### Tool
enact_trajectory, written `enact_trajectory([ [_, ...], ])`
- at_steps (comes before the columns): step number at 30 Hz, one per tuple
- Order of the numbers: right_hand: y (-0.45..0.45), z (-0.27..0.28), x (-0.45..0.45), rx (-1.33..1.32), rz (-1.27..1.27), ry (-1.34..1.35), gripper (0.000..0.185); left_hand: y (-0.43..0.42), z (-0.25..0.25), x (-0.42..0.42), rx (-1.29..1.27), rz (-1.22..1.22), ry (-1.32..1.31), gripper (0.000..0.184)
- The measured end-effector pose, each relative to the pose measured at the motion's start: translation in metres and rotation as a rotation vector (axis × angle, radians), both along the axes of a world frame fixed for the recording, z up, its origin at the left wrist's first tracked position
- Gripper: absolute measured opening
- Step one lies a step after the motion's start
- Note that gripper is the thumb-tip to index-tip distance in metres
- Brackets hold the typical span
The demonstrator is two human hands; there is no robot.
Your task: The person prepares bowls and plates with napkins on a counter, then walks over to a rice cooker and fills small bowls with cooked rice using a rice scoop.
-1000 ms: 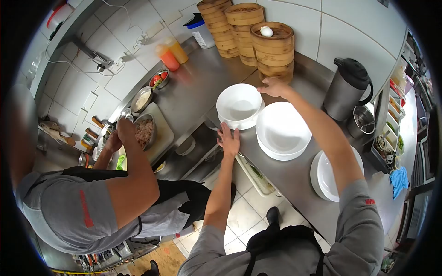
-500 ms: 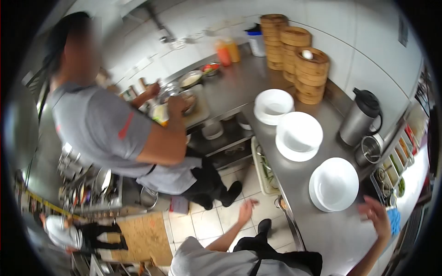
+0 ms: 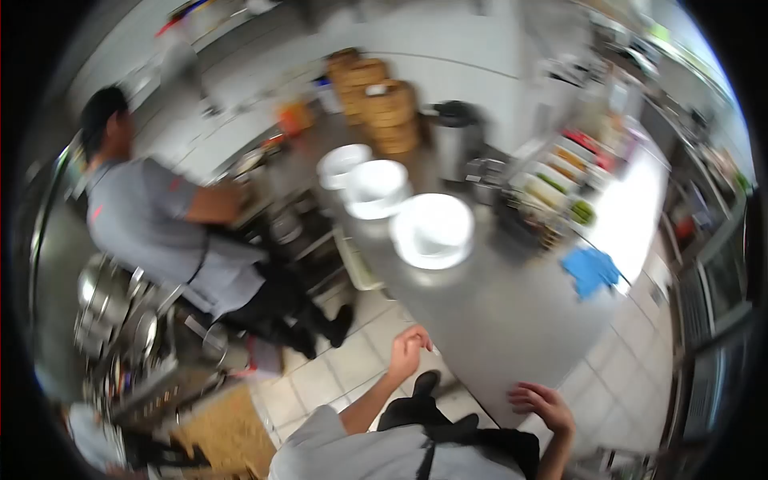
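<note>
Fingers of the left hand (image 3: 408,354) are half curled and grasp nothing that I can see; the hand hangs beside the counter (image 3: 512,320), above the tiles (image 3: 374,328). Those of the right hand (image 3: 548,406) are loosely spread, released, at the counter's near corner; I cannot tell whether they touch the metal. With both hands so near the edges, a quick turn could rap the knuckles.

Beyond the hands, on the counter, the near bowl (image 3: 432,232), the middle bowl (image 3: 376,190) and the far bowl (image 3: 344,166), all white, stand in a slanting row. None is in anyone's grasp. Their rims look close together from here, so dragging one sideways could knock its neighbour and chip it, and the smooth metal might let a pushed one slide. Reaching across the near pair to the far bowl could catch a rim on the way. Blur hides whether each is a stack; if so, an uneven lift might tip the upper pieces.

To the right, a blue cloth (image 3: 590,272) lies near the counter's end, where a sweeping arm could push it off. To the left stands a co-worker (image 3: 156,220); a hasty sidestep that way risks a bump.
</note>
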State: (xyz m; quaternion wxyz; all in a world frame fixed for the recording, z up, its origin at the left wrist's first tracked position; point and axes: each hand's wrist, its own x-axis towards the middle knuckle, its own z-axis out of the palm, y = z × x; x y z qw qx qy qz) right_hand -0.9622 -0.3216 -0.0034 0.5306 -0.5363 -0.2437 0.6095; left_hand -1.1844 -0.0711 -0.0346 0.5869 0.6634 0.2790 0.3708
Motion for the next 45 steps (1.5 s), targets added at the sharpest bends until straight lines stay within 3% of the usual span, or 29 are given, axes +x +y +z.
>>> enact_trajectory([
  [2, -0.015, -0.009, -0.006, 0.029, 0.127, -0.018, 0.039, -0.023, 0.025, 0.047, -0.036, -0.207, -0.18, 0.021],
  [4, -0.025, -0.004, -0.01, 0.061, 0.219, -0.021, 0.04, -0.05, 0.015, 0.093, -0.059, -0.562, -0.2, 0.021],
  [6, -0.022, -0.001, -0.018, 0.125, 0.243, 0.025, 0.041, -0.085, 0.013, 0.127, -0.146, -0.908, 0.012, 0.028],
  [9, -0.035, 0.015, -0.005, 0.03, 0.418, -0.607, 0.037, -0.143, 0.024, 0.153, -0.227, -1.386, 0.309, 0.04],
  [10, -0.046, -0.018, 0.009, 0.123, 0.411, -0.447, 0.044, -0.156, 0.041, 0.158, -0.152, -1.45, 0.303, 0.041],
  [11, -0.059, -0.012, 0.013, 0.055, 0.397, -0.423, 0.04, -0.164, 0.051, 0.167, -0.065, -1.507, 0.293, 0.043],
  [13, -0.081, 0.003, 0.026, -0.06, 0.382, -0.383, 0.035, -0.181, 0.048, 0.186, -0.021, -1.506, 0.366, 0.041],
  [17, -0.102, -0.026, 0.077, 0.119, 0.208, 0.225, 0.045, -0.207, 0.019, 0.237, 0.043, -1.392, 0.372, 0.036],
  [21, -0.144, -0.019, 0.158, -0.01, 0.107, 0.301, 0.047, -0.257, -0.019, 0.309, 0.082, -1.254, 0.407, 0.032],
  [22, -0.155, -0.02, 0.173, -0.033, 0.099, 0.336, 0.05, -0.27, -0.019, 0.332, 0.17, -1.239, 0.501, 0.03],
  [25, -0.194, -0.063, 0.215, -0.023, -0.173, 0.431, 0.052, -0.304, -0.077, 0.394, 0.542, -1.159, 0.248, 0.023],
  [26, -0.204, -0.069, 0.225, -0.07, -0.284, 0.414, 0.057, -0.308, -0.059, 0.414, 0.544, -1.209, 0.363, 0.023],
  [29, -0.227, -0.093, 0.254, -0.182, -0.665, 0.14, 0.057, -0.311, -0.137, 0.46, 0.227, -0.96, 0.597, 0.034],
  [31, -0.244, -0.098, 0.277, -0.218, -0.76, -0.017, 0.05, -0.297, -0.195, 0.453, 0.238, -0.812, 0.568, 0.032],
  [32, -0.252, -0.1, 0.292, -0.22, -0.763, -0.032, 0.048, -0.279, -0.258, 0.438, 0.251, -0.796, 0.574, 0.03],
  [33, -0.259, -0.103, 0.305, -0.221, -0.767, -0.047, 0.046, -0.258, -0.285, 0.42, 0.499, -0.845, 0.806, 0.032],
  [34, -0.263, -0.111, 0.317, -0.227, -0.849, -0.106, 0.033, -0.239, -0.282, 0.414, 0.575, -1.115, 1.121, 0.031],
  [35, -0.267, -0.123, 0.331, -0.241, -0.854, -0.15, 0.033, -0.227, -0.284, 0.41, 0.521, -1.191, 1.249, 0.031],
  [38, -0.289, -0.163, 0.376, -0.378, -0.857, -0.297, 0.039, -0.204, -0.29, 0.407, 0.278, -1.104, 1.486, 0.031],
  [40, -0.317, -0.23, 0.403, -0.619, -0.77, -0.535, 0.037, -0.197, -0.288, 0.425, 0.183, -1.055, 1.552, 0.03],
  [42, -0.364, -0.306, 0.412, -0.852, -0.681, -0.516, 0.038, -0.192, -0.292, 0.454, 0.145, -1.043, 1.563, 0.03],
  [45, -0.429, -0.352, 0.443, -1.187, -0.535, -0.402, 0.037, -0.183, -0.292, 0.524, 0.16, -1.064, 1.512, 0.03],
])
